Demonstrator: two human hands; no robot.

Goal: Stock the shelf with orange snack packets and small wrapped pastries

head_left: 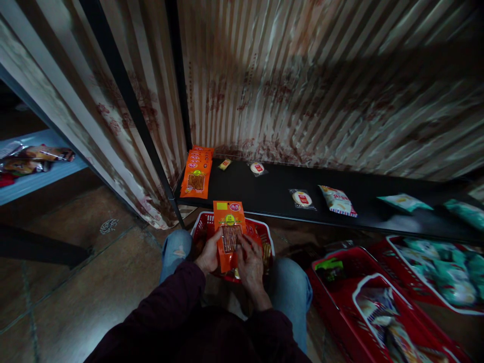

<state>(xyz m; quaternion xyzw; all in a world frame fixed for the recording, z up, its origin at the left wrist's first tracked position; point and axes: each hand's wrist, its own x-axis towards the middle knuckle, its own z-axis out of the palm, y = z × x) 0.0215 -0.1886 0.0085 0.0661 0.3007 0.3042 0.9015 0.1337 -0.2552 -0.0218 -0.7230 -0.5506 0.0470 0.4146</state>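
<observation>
Over the red basket [204, 220], an orange packet [229, 220] is clamped by left hand [209, 256] and right hand [251, 267], and could be dropped if their grip is loosened.

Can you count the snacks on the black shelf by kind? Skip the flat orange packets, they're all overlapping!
Round white snacks: 2
Small yellow packet: 1
White patterned bag: 1
Green-and-white bags: 2
Total: 6, leaving out the overlapping orange packets
</observation>
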